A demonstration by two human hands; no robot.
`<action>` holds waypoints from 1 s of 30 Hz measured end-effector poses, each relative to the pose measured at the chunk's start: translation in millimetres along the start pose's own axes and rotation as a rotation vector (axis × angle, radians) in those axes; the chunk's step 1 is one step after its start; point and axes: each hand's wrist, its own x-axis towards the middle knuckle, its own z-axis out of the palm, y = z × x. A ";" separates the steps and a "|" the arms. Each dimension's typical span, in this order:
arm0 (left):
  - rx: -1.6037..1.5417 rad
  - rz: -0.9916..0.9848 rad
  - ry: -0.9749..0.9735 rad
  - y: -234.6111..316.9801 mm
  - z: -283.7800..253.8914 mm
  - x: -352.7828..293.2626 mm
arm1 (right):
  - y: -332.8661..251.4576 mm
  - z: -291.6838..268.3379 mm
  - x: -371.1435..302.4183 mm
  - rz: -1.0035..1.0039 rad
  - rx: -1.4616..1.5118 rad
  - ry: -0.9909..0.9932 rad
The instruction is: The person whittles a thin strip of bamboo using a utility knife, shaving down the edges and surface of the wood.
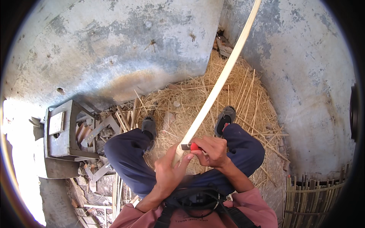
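Observation:
A long, pale split-bamboo strip (pixel 218 87) runs from between my knees up to the top edge of the view. My left hand (pixel 169 173) is wrapped around its lower end. In my right hand (pixel 213 152) is a small knife (pixel 194 146) with a red handle, the fingers closed around it. Its short dark blade lies across the strip, touching or very close to it, just above my left fingers. My left thumb points toward the red handle. The strip's bottom tip is partly hidden by my left hand.
Bamboo shavings and thin sticks (pixel 247 102) cover the floor around my shoes. At the left stands a worn wooden frame (pixel 62 133) beside broken rubble. A slatted bamboo basket (pixel 311 201) is at the lower right. Weathered walls (pixel 125 45) enclose the corner.

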 end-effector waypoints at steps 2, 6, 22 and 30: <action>-0.020 0.019 0.015 -0.9 1.1 -0.3 | -2.5 -3.2 2.6 0.002 -0.014 -0.003; -0.005 0.001 -0.013 0.3 -1.9 -1.8 | -1.7 -4.3 2.5 -0.017 -0.032 0.005; 0.037 0.013 -0.047 -0.3 -8.5 -12.0 | 11.0 -16.1 10.9 -0.080 -0.022 0.065; 0.012 -0.041 -0.056 -6.7 -12.9 -30.3 | 23.4 -38.1 31.1 -0.032 -0.039 0.081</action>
